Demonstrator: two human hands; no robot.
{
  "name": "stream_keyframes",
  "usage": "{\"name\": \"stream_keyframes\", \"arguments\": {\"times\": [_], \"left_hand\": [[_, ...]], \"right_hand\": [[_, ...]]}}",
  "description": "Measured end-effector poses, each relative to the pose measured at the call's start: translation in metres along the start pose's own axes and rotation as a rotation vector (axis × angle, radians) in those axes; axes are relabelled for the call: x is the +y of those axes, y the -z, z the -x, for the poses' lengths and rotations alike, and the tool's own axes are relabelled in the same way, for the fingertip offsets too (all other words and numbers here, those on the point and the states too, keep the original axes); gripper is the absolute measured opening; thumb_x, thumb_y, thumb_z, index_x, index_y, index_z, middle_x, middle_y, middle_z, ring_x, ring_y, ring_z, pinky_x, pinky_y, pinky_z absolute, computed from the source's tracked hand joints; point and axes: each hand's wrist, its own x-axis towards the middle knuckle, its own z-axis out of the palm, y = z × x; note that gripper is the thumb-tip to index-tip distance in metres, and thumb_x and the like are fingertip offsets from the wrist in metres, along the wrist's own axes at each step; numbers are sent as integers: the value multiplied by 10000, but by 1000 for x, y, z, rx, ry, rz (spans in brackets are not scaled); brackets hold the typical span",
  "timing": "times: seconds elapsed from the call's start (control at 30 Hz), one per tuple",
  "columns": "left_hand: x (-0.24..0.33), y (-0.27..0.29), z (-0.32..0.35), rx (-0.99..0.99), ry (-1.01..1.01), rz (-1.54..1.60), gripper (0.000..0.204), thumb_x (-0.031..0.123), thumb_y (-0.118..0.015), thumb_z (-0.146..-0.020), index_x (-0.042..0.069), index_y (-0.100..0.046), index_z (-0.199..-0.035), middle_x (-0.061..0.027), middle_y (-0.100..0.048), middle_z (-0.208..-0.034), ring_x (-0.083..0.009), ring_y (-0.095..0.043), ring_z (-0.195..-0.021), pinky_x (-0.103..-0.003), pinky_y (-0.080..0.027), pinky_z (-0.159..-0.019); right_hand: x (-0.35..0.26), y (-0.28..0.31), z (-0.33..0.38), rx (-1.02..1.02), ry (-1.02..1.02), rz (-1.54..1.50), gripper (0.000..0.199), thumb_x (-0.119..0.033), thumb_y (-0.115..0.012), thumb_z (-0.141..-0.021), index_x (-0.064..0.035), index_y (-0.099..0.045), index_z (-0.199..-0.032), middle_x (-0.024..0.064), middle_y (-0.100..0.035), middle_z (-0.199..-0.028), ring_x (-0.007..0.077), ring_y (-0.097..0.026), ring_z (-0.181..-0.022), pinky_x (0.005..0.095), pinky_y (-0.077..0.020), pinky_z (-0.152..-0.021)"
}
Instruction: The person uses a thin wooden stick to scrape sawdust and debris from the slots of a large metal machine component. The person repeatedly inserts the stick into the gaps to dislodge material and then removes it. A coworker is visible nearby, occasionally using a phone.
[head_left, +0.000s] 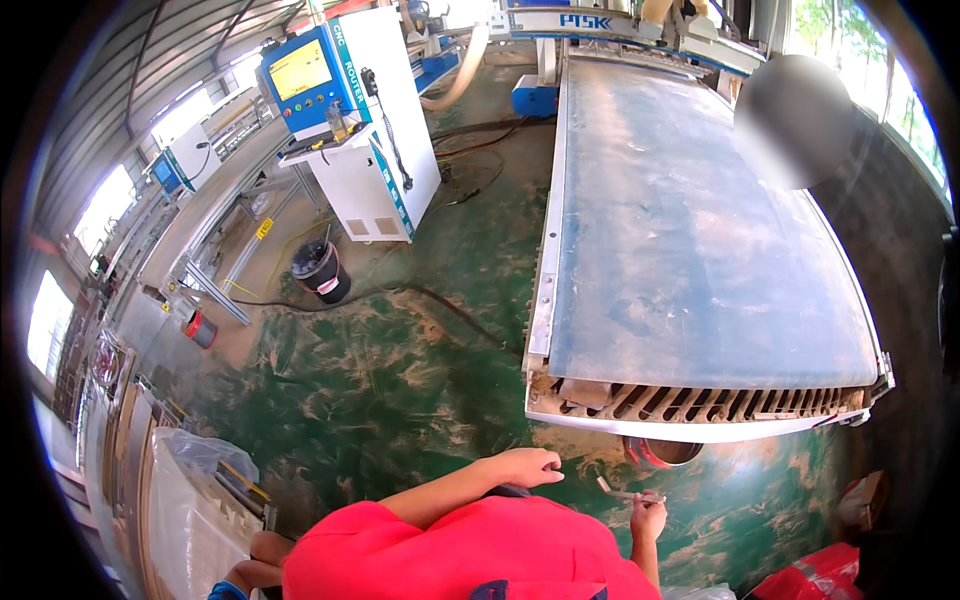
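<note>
My left arm reaches forward from a red sleeve, and my left hand (pixel 532 466) hangs above the green floor, just in front of the machine's near end. Its fingers are loosely bent, finger and thumb apart, with nothing visible between them. Lower and further right, my right hand (pixel 648 515) is closed around a thin stick-like tool (pixel 622 494). The tool's pale end bends upward and points left; its exact kind is too small to tell. Ahead stands a long machine bed (pixel 700 250) with a dusty blue-grey top and a slotted near edge.
A red-rimmed bucket (pixel 672 452) sits under the bed's near end. At left stand a white control cabinet (pixel 375 190) with a screen and a black bucket (pixel 320 270). Cables cross the dusty floor. Another person's arm (pixel 265 555) shows at lower left; a blurred person is beside the bed.
</note>
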Motion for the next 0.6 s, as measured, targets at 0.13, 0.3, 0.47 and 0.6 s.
{"name": "stream_keyframes", "arguments": {"times": [0.13,0.3,0.47,0.6], "left_hand": [[3,-3,-9,4,-4,-51,460,419,-543,-900,15,-577,-1116,-161,-643,-1001,-325,-612,-930,-406,-478,-799],[13,3,-27,24,-65,-80,459,437,-539,-890,25,-587,-1087,-156,-647,-970,-333,-613,-903,-419,-478,-768],[14,12,-38,51,-135,-101,450,440,-544,-884,30,-586,-1062,-159,-643,-933,-339,-611,-879,-427,-473,-742],[5,23,-34,48,-102,-96,435,437,-553,-876,38,-582,-1045,-156,-641,-946,-334,-610,-884,-426,-474,-741]], "right_hand": [[22,1,-3,16,-28,-16,246,-241,-715,-773,-86,-692,-962,156,-682,-885,336,-662,-840,429,-518,-734],[38,-2,0,16,-89,42,270,-288,-718,-771,-91,-699,-954,159,-688,-897,338,-663,-853,435,-520,-746],[63,-13,1,-8,-123,89,268,-313,-703,-776,-94,-703,-931,185,-682,-894,360,-653,-864,445,-514,-757],[86,-27,-4,-40,-125,123,286,-309,-708,-768,-82,-701,-940,190,-679,-942,359,-643,-915,439,-505,-790]]}}
